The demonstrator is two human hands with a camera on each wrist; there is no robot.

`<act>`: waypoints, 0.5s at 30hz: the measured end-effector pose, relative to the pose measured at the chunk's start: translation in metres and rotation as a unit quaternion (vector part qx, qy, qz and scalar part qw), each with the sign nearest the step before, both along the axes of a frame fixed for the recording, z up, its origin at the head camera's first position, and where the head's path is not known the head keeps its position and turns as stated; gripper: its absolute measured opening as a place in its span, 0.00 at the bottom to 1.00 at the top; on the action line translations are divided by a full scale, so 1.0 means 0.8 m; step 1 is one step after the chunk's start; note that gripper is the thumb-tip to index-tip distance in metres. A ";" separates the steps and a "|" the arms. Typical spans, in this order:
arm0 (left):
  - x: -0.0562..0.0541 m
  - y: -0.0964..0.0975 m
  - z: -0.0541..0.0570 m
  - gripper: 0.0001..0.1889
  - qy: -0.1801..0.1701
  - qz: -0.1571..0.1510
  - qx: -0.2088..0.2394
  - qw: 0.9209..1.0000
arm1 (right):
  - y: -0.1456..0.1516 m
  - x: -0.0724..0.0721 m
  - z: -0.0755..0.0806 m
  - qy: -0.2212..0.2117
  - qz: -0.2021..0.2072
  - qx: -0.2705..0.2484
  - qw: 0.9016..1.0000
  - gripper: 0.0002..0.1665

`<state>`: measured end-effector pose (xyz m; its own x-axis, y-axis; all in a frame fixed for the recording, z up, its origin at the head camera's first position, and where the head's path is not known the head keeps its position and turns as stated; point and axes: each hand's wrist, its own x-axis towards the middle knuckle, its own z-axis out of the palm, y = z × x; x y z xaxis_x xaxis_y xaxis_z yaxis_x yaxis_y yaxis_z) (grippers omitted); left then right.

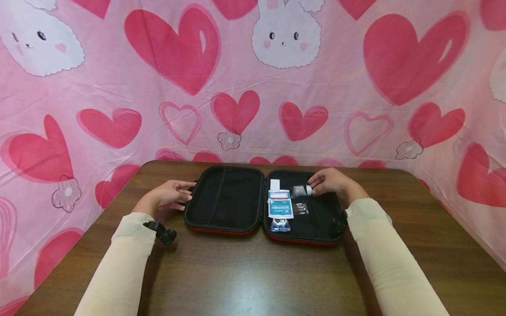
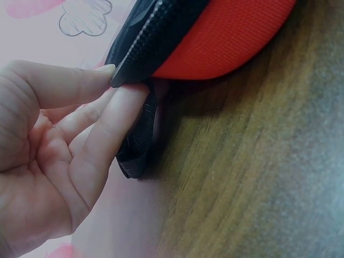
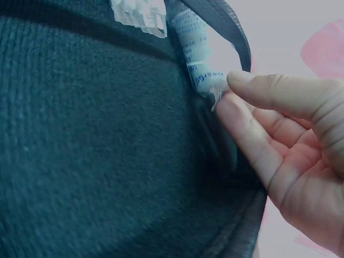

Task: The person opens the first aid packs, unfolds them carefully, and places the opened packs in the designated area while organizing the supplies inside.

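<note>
A black case with red outer sides (image 1: 243, 202) lies unfolded on the wooden table. My left hand (image 1: 171, 195) is at its left edge. In the left wrist view, thumb and forefinger pinch the case's zippered rim (image 2: 137, 62), beside a black strap loop (image 2: 134, 153). Over the right half, my right hand (image 1: 333, 182) pinches the end of a white bandage roll in clear wrap (image 1: 302, 191). Close up, blue print shows on the bandage roll (image 3: 194, 51), with thumb and forefinger at the wrapper's twisted tip. A black elastic band crosses that half.
Along the right half's inner side lie a teal-and-white packet (image 1: 280, 208), a white piece (image 1: 274, 184) and a blue clear-wrapped item (image 1: 280, 225). A small clear bag with thin items (image 1: 301, 209) sits beside them. Behind the table (image 1: 245, 272) hangs a pink heart-patterned cloth (image 1: 189, 140).
</note>
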<state>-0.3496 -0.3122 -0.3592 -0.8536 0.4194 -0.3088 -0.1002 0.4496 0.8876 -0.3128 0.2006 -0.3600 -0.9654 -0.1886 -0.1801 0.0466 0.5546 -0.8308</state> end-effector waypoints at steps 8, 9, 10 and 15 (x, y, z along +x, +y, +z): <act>0.001 0.001 0.001 0.32 -0.001 0.004 -0.002 1.000 | -0.005 -0.003 -0.012 0.021 0.001 -0.017 1.000 0.23; 0.001 0.001 0.001 0.32 0.000 0.003 -0.003 1.000 | -0.006 -0.004 -0.014 0.021 -0.002 -0.020 1.000 0.23; 0.002 0.001 0.001 0.32 0.001 0.003 -0.003 1.000 | -0.007 -0.004 -0.015 0.021 -0.006 -0.026 0.999 0.23; 0.001 0.001 0.001 0.32 0.004 0.002 -0.003 1.000 | -0.010 -0.007 -0.020 0.010 -0.012 -0.062 0.998 0.23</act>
<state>-0.3486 -0.3118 -0.3583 -0.8574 0.4146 -0.3048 -0.0948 0.4549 0.8855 -0.3185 0.1927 -0.3762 -0.9730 -0.1851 -0.1376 0.0414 0.4467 -0.8937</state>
